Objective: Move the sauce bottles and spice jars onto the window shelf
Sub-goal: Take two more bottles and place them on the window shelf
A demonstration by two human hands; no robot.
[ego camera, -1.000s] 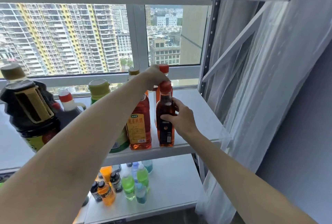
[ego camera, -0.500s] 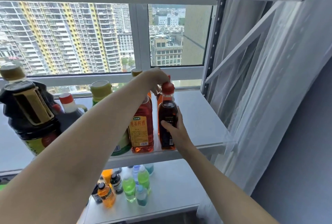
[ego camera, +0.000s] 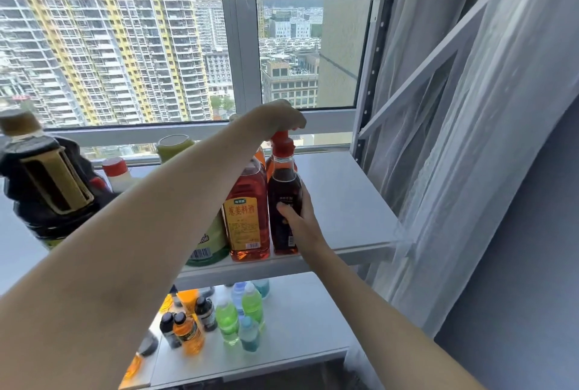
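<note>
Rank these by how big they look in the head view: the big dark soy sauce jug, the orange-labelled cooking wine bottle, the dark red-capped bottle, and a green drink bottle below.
1. Soy sauce jug, though it sits nearest the camera, which inflates it.
2. Cooking wine bottle.
3. Dark red-capped bottle, gripped by the right hand.
4. Green drink bottle, farther away, so its true size is unsure.

The right hand (ego camera: 300, 217) has slid lower down the dark sauce bottle (ego camera: 283, 211), thumb now across its label. The left hand (ego camera: 279, 118) seems to have shifted onto that bottle's red cap (ego camera: 283, 144).
</note>
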